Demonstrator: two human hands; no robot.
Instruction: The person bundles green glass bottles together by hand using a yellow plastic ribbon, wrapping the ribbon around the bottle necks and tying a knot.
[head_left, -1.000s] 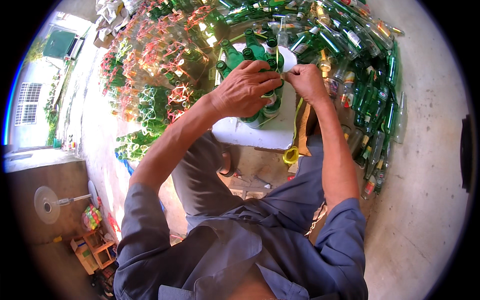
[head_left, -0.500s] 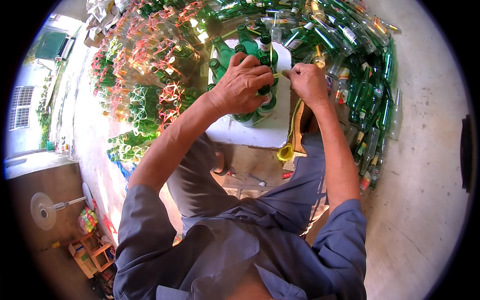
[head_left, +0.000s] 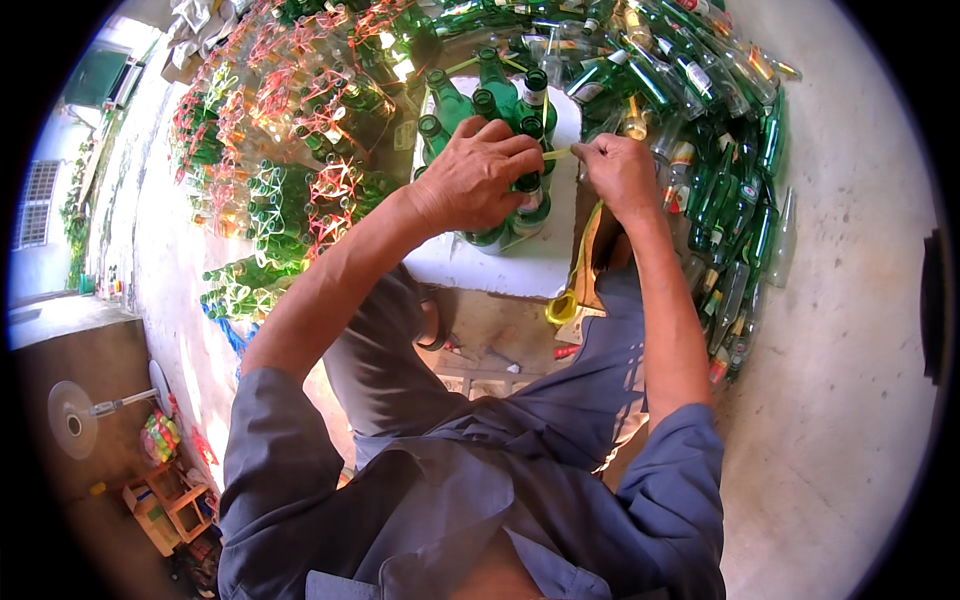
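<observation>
A tight cluster of green glass bottles (head_left: pixel 500 88) stands upright on a white board (head_left: pixel 440 268) in front of me. My left hand (head_left: pixel 482 178) is curled over the cluster's near side, its fingers closed around the bottle necks; its fingertips are partly hidden. A thin yellow strap (head_left: pixel 557 154) runs around the bottles and out to the right. My right hand (head_left: pixel 618 172), just right of the board, pinches the end of this strap between thumb and fingers. More yellow strap hangs by the board's right edge, with a yellow loop (head_left: pixel 562 308) at its lower end.
Loose bottles, mostly green, lie piled (head_left: pixel 725 200) on the floor to the right. Bundled bottles tied with red and green strings (head_left: pixel 290 180) stand at left. A fan (head_left: pixel 75 420) and a wooden frame (head_left: pixel 185 505) are at the lower left. Small tools (head_left: pixel 500 358) lie between my legs.
My right hand has shifted slightly right and down, still pinching the strap, and a little more strap shows between the hands. My left hand stays on the bottles. The view has shifted slightly.
</observation>
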